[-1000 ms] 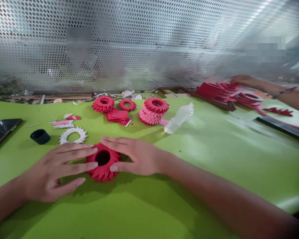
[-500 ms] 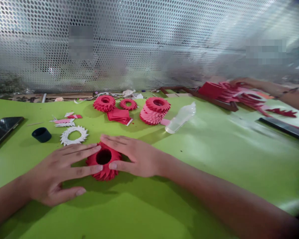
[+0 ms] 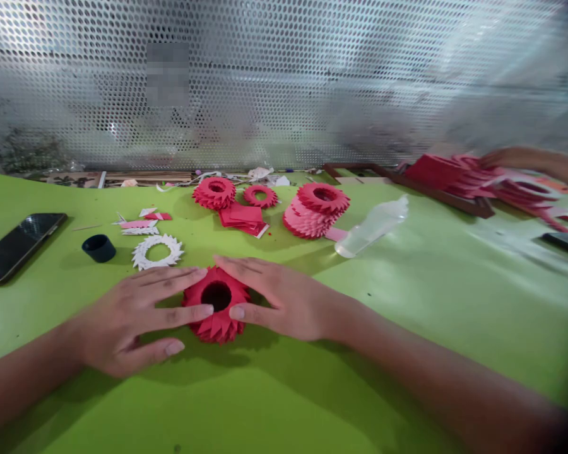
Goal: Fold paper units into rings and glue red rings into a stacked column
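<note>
A red ring of folded paper with pointed edges (image 3: 216, 329) sits on the green tabletop (image 3: 265, 403), a dark round hole in its middle. My left hand (image 3: 137, 318) has its fingers spread, with the fingertips resting on the ring's left side and the thumb apart from it. From the right, my right hand (image 3: 279, 296) spans the ring's edge, its fingers at the back and its thumb on top near the hole. Behind my left hand lies a flat white paper ring (image 3: 173, 252). A dark short cup-like tube (image 3: 99, 249) stands to the left of that.
A phone (image 3: 23, 246) lies far left. Farther back are paper scraps (image 3: 139, 224), red paper rings (image 3: 214, 192), red paper pieces (image 3: 246, 214), a pink-and-red ring stack (image 3: 307, 214) and a clear plastic bottle (image 3: 373, 224). Another person's hand (image 3: 515, 157) touches red paper pieces at right.
The whole view has shifted, so most things appear farther right. Both my hands stay on the red ring in nearly the same pose.
</note>
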### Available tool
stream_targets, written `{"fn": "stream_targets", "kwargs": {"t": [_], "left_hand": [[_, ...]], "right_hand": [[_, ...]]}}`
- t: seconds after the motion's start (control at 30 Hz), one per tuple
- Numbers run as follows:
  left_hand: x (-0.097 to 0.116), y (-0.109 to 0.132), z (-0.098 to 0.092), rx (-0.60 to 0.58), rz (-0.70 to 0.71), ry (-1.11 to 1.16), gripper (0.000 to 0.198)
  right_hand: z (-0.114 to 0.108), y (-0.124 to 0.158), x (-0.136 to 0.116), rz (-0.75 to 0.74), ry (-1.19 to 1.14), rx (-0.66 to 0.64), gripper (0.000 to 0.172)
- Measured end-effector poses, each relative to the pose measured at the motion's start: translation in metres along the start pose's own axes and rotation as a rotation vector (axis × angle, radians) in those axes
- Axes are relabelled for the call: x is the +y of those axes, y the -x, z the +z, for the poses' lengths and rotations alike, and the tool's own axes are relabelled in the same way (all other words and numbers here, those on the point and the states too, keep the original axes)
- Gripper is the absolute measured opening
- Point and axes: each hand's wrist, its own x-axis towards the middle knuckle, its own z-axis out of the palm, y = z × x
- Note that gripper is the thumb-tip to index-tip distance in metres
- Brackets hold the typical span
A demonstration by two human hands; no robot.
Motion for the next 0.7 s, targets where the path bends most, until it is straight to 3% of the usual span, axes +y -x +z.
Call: {"fn": "stream_targets", "kwargs": {"t": [0.1,0.17,0.27,0.33,0.47,0.7], "left_hand": [[0.002,-0.001,0.002,-0.003,-0.058,0.027,0.057],[0.005,-0.003,0.003,-0.008,-0.203,0.064,0.063],[0.011,-0.008,0.004,-0.03,-0.456,0.129,0.093],[0.014,-0.011,0.005,-0.075,-0.517,0.159,0.105],[0.014,-0.015,0.007,-0.111,-0.484,0.145,0.096],[0.013,-0.006,0.01,0.045,-0.256,-0.017,0.089]], "right_hand": [[-0.001,0.0,0.001,0.016,-0.029,0.004,0.085],[-0.002,0.001,0.001,0.057,-0.058,0.004,0.09],[-0.002,0.001,0.002,0.165,-0.11,0.026,0.093],[0.0,0.0,0.002,0.235,-0.145,0.047,0.085],[0.004,-0.002,-0.003,0.25,-0.224,0.109,0.079],[0.003,0.0,-0.013,0.142,-0.326,0.22,0.071]]}}
